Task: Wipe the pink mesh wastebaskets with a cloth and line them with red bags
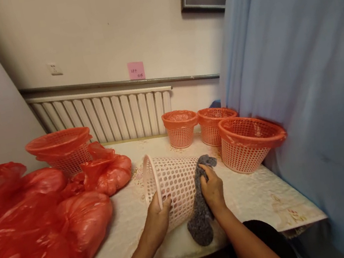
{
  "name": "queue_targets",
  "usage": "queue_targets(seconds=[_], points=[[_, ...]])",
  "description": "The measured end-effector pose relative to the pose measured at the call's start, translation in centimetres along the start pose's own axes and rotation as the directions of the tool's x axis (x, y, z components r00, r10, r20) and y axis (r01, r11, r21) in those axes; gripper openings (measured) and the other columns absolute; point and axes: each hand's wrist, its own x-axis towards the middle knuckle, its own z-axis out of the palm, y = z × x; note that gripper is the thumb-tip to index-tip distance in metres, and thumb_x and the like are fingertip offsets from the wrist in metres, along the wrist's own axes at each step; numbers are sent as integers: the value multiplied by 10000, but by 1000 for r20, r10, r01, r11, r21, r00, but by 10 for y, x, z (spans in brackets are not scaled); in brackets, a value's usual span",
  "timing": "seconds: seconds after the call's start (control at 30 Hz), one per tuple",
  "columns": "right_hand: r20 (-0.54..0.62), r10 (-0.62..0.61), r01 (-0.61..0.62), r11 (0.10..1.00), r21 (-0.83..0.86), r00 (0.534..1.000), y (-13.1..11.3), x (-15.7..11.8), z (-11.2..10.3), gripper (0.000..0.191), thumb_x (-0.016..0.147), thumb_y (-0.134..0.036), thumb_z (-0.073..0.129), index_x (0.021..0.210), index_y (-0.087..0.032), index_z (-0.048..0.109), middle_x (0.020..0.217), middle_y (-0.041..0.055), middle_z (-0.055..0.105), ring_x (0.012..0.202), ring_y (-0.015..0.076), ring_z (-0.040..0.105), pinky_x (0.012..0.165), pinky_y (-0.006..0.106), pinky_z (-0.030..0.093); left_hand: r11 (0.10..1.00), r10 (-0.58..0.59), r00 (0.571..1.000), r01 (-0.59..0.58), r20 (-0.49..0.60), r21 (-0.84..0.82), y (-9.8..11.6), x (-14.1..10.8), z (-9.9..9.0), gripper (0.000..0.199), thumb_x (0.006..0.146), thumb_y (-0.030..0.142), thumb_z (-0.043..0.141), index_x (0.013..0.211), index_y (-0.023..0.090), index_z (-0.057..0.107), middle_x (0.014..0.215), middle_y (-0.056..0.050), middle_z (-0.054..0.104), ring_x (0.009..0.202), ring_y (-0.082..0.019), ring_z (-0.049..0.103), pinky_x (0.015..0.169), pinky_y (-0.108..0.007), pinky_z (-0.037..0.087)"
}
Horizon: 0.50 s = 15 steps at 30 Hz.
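Note:
A pale pink perforated basket (pixel 179 180) lies on its side above the table, its open rim facing left and its base to the right. My left hand (pixel 157 219) grips the rim at its lower side, thumb on the outside wall. My right hand (pixel 213 186) presses a dark grey cloth (pixel 201 212) against the base end of the basket. Part of the cloth hangs down below the hand towards the table, and another part sticks out above the fingers.
Tied red plastic bags (pixel 59 227) fill the table's left side, before a red-lined basket (pixel 64 153). Three more lined baskets (pixel 181 129) stand at the back right, beside a blue curtain (pixel 312 101). A radiator (pixel 107 115) is behind the patterned tablecloth (pixel 253 203).

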Motion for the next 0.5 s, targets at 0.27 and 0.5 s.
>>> queue_targets(seconds=[0.27,0.5], points=[[184,-460,426,883,195,869,-74,-49,4,547,770,-42,420,1289,-168,538,1359,127,517,1322,213,417,1088,445,386,979,197,978,-200,70,44,-30,-10,13,417,886,297,457,1270,142,502,1311,-112,583,1261,-245,489,1091,-407,350],[152,-424,406,904,134,893,-68,-32,7,516,811,-42,391,1295,-144,537,1331,136,540,1326,220,412,1103,460,367,981,163,984,-169,65,95,-39,-23,18,401,894,345,438,1207,128,564,1239,-125,639,1165,-261,571,1034,-409,422]])
